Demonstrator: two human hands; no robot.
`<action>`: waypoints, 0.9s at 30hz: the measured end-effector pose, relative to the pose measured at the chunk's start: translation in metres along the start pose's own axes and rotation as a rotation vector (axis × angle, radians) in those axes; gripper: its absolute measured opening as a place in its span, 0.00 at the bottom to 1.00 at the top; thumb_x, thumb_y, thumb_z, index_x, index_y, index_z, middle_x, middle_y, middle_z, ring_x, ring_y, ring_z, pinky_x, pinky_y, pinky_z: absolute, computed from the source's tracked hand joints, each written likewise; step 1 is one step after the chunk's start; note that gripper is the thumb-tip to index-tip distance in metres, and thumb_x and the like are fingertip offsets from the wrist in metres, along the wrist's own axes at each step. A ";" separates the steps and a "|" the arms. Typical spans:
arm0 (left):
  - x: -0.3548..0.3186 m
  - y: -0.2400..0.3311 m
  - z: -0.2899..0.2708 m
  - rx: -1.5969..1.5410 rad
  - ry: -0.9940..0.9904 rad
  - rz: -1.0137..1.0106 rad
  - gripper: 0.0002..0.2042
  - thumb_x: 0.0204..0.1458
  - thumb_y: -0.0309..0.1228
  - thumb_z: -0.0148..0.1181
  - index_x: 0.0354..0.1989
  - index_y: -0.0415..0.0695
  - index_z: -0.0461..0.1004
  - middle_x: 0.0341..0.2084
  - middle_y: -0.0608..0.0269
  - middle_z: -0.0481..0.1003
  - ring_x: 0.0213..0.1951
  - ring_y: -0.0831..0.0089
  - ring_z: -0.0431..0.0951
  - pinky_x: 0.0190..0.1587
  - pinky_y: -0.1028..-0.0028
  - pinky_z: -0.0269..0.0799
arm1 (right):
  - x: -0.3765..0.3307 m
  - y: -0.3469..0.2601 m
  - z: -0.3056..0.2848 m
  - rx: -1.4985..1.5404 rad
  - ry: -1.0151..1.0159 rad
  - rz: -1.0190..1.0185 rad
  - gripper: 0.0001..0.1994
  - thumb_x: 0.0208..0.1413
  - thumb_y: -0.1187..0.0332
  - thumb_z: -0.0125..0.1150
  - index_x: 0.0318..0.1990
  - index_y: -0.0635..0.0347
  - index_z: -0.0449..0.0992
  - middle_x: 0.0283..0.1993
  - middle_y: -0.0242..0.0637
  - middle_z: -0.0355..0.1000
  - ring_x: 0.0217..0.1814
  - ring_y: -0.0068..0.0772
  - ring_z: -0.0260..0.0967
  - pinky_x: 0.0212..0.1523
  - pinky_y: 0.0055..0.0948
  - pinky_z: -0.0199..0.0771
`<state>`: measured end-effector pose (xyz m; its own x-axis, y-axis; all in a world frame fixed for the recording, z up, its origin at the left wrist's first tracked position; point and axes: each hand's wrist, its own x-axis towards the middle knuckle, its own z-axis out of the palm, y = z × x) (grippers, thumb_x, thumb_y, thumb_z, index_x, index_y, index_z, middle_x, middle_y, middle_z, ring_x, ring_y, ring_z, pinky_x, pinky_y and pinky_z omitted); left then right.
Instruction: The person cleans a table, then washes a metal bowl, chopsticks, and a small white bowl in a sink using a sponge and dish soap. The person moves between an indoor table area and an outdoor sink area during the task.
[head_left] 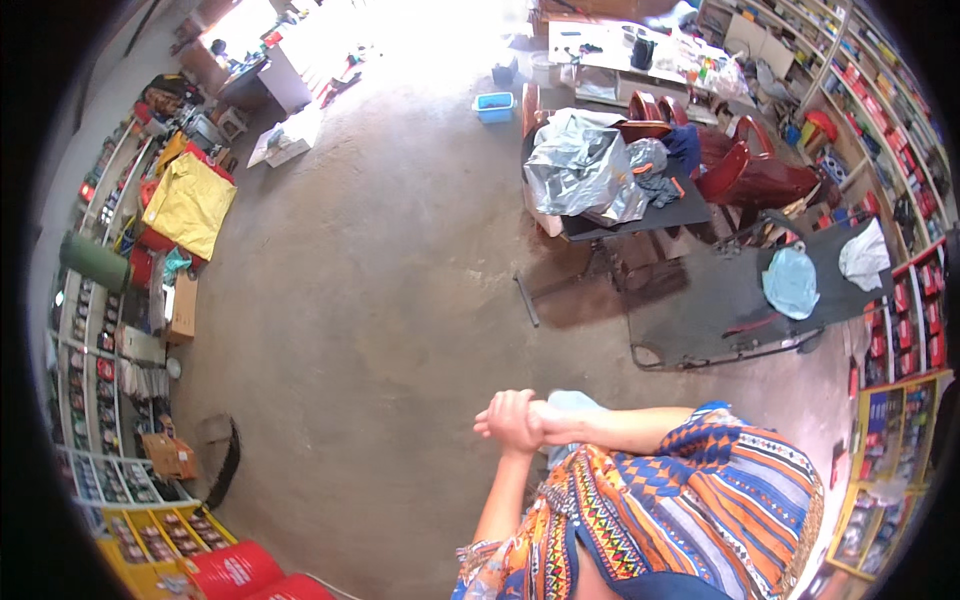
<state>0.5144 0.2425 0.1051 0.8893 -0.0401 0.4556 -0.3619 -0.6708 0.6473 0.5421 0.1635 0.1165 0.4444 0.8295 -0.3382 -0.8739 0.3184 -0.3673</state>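
Observation:
My two hands are clasped together in front of my body, above the concrete floor (380, 330). My left hand (513, 418) is closed over my right hand (548, 424), near its wrist. Some fingertips stick out on the left side of the clasp. Most of my right hand's fingers are hidden under the left, so their pose is unclear. No tool or other object shows in either hand. A patterned orange and blue garment (650, 490) covers my arms and torso, just below the hands.
On the right stand a dark folding cot (690, 320) with a light blue bag (790, 283), and a table (690, 210) bearing silvery plastic. Stocked shelves (95, 350) line both sides. Red drums (235, 570) stand lower left; a blue basin (494, 108) sits farther back.

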 end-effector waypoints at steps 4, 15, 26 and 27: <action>0.072 -0.062 0.015 -0.059 -0.016 0.103 0.18 0.46 0.43 0.43 0.26 0.40 0.72 0.22 0.53 0.69 0.26 0.56 0.68 0.31 0.62 0.64 | 0.066 -0.054 -0.017 0.129 0.250 -0.073 0.05 0.56 0.67 0.47 0.32 0.56 0.68 0.33 0.29 0.64 0.40 0.23 0.64 0.43 0.27 0.67; 0.321 -0.276 0.005 0.414 -0.213 -0.018 0.09 0.46 0.35 0.48 0.22 0.44 0.71 0.18 0.58 0.70 0.22 0.57 0.71 0.24 0.63 0.64 | 0.286 -0.264 -0.016 -0.117 0.458 -0.292 0.21 0.64 0.53 0.34 0.25 0.51 0.69 0.23 0.21 0.65 0.27 0.17 0.56 0.32 0.23 0.60; 0.571 -0.386 0.121 0.067 -0.154 0.092 0.05 0.43 0.32 0.55 0.24 0.44 0.71 0.19 0.59 0.71 0.24 0.57 0.73 0.26 0.63 0.66 | 0.418 -0.491 -0.121 -0.531 0.675 -0.476 0.22 0.64 0.54 0.32 0.28 0.59 0.69 0.27 0.33 0.70 0.30 0.26 0.64 0.33 0.26 0.64; 0.595 -0.403 0.135 0.067 -0.231 0.129 0.05 0.44 0.31 0.54 0.24 0.43 0.71 0.19 0.58 0.71 0.24 0.57 0.73 0.26 0.62 0.66 | 0.433 -0.509 -0.142 -0.571 0.692 -0.557 0.22 0.64 0.54 0.33 0.32 0.61 0.70 0.30 0.33 0.70 0.33 0.25 0.63 0.36 0.26 0.64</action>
<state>1.2271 0.3894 0.0329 0.8800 -0.2914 0.3750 -0.4639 -0.6963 0.5477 1.2071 0.2959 0.0336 0.9268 0.1326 -0.3514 -0.3700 0.1615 -0.9149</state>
